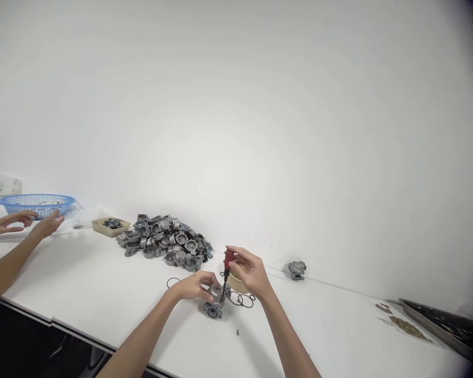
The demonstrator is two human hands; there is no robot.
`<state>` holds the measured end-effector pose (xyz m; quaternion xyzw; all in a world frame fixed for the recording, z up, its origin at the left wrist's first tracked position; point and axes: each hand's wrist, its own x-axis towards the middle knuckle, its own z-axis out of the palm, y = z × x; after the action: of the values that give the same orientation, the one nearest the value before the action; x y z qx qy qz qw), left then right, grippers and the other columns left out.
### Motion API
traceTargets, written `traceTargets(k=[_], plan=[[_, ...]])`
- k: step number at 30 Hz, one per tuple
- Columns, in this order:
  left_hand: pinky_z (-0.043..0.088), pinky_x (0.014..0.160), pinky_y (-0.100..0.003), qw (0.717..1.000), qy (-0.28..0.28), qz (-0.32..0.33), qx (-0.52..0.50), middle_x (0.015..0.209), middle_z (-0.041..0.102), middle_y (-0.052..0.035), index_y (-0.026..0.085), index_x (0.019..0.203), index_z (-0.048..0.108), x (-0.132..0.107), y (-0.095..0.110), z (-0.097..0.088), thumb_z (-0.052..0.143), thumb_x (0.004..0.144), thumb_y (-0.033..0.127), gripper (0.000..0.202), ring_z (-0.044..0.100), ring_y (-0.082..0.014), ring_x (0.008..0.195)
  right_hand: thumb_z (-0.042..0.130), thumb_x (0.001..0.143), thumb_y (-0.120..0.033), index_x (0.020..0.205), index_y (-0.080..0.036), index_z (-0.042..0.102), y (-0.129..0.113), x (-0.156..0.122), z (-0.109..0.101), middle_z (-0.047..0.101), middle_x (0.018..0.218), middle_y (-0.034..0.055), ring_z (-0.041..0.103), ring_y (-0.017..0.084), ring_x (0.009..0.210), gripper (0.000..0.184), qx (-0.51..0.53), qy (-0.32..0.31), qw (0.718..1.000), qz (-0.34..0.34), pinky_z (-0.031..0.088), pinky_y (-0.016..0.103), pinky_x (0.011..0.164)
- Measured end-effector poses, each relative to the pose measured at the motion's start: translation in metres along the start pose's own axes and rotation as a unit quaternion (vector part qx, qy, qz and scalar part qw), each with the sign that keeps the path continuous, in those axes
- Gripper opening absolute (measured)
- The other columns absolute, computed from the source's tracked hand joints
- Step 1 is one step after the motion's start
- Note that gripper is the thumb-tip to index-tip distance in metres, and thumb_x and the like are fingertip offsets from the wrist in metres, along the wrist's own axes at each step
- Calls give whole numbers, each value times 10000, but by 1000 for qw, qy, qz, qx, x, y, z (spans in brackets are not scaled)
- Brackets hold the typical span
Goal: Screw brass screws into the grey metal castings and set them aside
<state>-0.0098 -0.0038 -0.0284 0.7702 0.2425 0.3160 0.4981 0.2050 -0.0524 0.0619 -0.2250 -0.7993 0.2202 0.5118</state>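
My left hand point(195, 286) grips a small grey metal housing point(216, 302) that rests on the white table point(102, 283). My right hand point(249, 270) is closed around a red-handled screwdriver point(227, 265), held upright with its tip down on the top of the housing. Thin black O-rings point(242, 300) lie on the table just right of the housing, and one more ring point(173, 282) lies to its left. A tiny dark screw point(237, 332) sits on the table in front of the housing.
A heap of grey metal housings point(165, 242) lies against the wall behind my hands, with a small beige tray point(110, 226) to its left. Another person's hands point(27, 223) reach at a blue basket point(35, 203) far left. A lone housing point(297, 270) and a dark tray point(445, 325) are at the right.
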Motion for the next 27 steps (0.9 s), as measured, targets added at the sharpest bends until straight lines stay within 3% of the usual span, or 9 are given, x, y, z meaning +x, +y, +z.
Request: traceTargets(k=[4, 8, 11, 14, 16, 20, 24, 27], plan=[[494, 801, -322, 1000, 2, 5, -3, 1037, 704, -53, 188, 916, 667, 0, -1, 0, 747, 598, 109, 337, 643, -223, 954, 607, 883, -301, 1200, -243, 634, -3, 2, -1, 644, 1120, 92, 658, 214, 940, 323, -2, -14, 1000, -5, 568, 366, 836], [495, 810, -326, 1000, -2, 15, 1, 1055, 703, -62, 187, 924, 666, 0, -3, -1, 750, 604, 112, 339, 635, -238, 1006, 662, 845, -304, 1132, -238, 671, -4, 3, -2, 676, 1005, 69, 669, 191, 801, 295, -43, 26, 999, 5, 574, 362, 790], [493, 823, -331, 1000, -2, 20, 9, 1067, 703, -64, 192, 930, 666, 0, -3, -2, 757, 607, 112, 344, 632, -247, 1031, 641, 862, -316, 1132, -221, 663, -5, 4, -3, 675, 1017, 85, 679, 202, 810, 287, -23, 25, 999, 9, 576, 381, 800], [486, 849, -342, 1000, -3, 20, 21, 1076, 704, -64, 193, 940, 669, -1, -1, -2, 760, 615, 115, 346, 631, -250, 1042, 685, 833, -314, 1089, -201, 668, -7, 5, -3, 679, 906, 75, 683, 207, 777, 280, -27, 38, 999, 28, 581, 375, 770], [480, 858, -344, 999, 0, 19, 28, 1072, 704, -61, 190, 935, 669, -1, 1, -2, 759, 617, 114, 339, 632, -247, 1033, 707, 816, -321, 1049, -196, 674, -5, 5, -2, 670, 957, 89, 686, 218, 808, 267, -21, 50, 998, 33, 584, 361, 742], [481, 833, -332, 999, -2, 22, 32, 1058, 696, -51, 195, 957, 653, -3, 4, -1, 739, 637, 119, 340, 633, -226, 984, 735, 792, -357, 1138, -199, 638, 4, 3, 2, 684, 1016, 110, 711, 247, 828, 393, 70, 74, 992, 74, 603, 370, 701], [484, 763, -313, 999, -5, 8, 36, 1029, 696, -44, 209, 1035, 610, -4, 6, -1, 731, 645, 133, 416, 640, -201, 880, 701, 826, -389, 1218, -214, 626, 13, -1, 3, 667, 1144, 132, 697, 268, 942, 436, 117, 48, 990, 59, 592, 437, 816], [480, 785, -321, 999, -14, -1, 35, 1069, 699, -54, 235, 1132, 577, -5, 8, -2, 742, 647, 139, 522, 642, -210, 906, 720, 814, -372, 1197, -217, 645, 14, -2, 1, 685, 1030, 100, 690, 236, 891, 420, 95, 56, 992, 55, 605, 397, 774]])
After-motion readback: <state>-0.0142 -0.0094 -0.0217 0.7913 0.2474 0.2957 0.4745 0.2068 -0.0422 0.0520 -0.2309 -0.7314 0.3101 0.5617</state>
